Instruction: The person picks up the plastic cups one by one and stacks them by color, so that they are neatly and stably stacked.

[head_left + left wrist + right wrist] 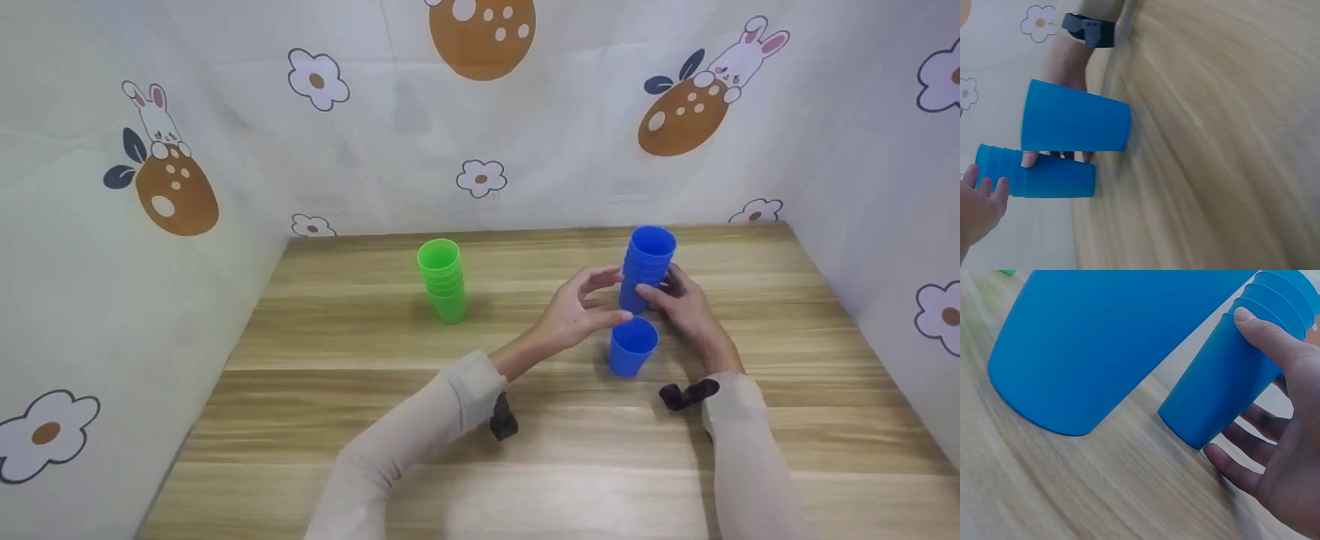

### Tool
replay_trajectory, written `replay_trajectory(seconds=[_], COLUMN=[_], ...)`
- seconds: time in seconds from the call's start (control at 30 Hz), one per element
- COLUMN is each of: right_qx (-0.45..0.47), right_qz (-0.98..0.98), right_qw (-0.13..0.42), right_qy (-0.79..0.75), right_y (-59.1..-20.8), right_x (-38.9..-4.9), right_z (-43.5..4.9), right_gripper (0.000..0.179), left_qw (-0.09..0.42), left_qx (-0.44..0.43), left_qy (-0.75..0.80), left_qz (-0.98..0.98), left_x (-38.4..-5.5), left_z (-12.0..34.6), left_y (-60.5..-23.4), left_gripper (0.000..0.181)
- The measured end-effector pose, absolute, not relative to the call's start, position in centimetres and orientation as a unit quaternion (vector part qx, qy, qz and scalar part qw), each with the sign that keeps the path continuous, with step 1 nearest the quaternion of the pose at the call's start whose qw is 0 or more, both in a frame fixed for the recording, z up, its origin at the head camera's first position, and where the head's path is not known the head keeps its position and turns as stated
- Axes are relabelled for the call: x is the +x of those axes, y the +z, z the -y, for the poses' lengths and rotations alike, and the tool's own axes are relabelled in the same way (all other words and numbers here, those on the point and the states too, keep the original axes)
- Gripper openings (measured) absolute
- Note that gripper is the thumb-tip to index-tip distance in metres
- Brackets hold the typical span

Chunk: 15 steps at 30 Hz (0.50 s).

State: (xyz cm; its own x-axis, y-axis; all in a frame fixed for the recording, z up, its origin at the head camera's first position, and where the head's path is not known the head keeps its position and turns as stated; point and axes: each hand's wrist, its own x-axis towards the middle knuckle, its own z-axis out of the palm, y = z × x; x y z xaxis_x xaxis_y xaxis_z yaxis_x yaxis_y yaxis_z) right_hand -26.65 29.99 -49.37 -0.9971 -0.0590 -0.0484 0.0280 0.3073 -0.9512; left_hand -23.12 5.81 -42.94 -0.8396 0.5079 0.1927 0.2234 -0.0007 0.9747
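Note:
A stack of nested blue cups [646,259] stands upright toward the back right of the table. My right hand [688,309] holds it from the right side, with the thumb on the front just under the rims and the other fingers around the back, as the right wrist view shows. Just in front of this stack a single blue cup [631,354] stands upright, mouth up. My left hand [574,313] hovers at the left of both, thumb and fingers spread apart. Its fingertips [1002,185] overlap the upper rims of the stack in the left wrist view.
A stack of green cups [445,289] stands upright left of the hands. Patterned cloth walls [397,142] enclose the wooden table [337,420] at the back and both sides. Dark camera mounts [686,394] stick out from both wrists, low over the table.

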Motion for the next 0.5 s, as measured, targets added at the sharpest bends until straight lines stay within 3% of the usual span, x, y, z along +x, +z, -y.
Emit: replay_trajectory(seconds=[0.23, 0.5], right_qx=[-0.016, -0.007], right_qz=[-0.794, -0.800], right_qw=[0.041, 0.037], right_qy=[-0.606, -0.599], right_y=[-49.4, -49.4], right_x=[-26.5, -26.5], right_z=[-29.8, -30.0], right_gripper=[0.084, 0.085], left_qw=[0.123, 0.190], left_qx=[0.244, 0.214], left_qy=[0.645, 0.633], left_qz=[-0.713, -0.719], left_x=[-22.4, -21.2], left_z=[-5.4, -6.1], left_y=[-45.1, -47.2], left_gripper=[0.065, 0.074])
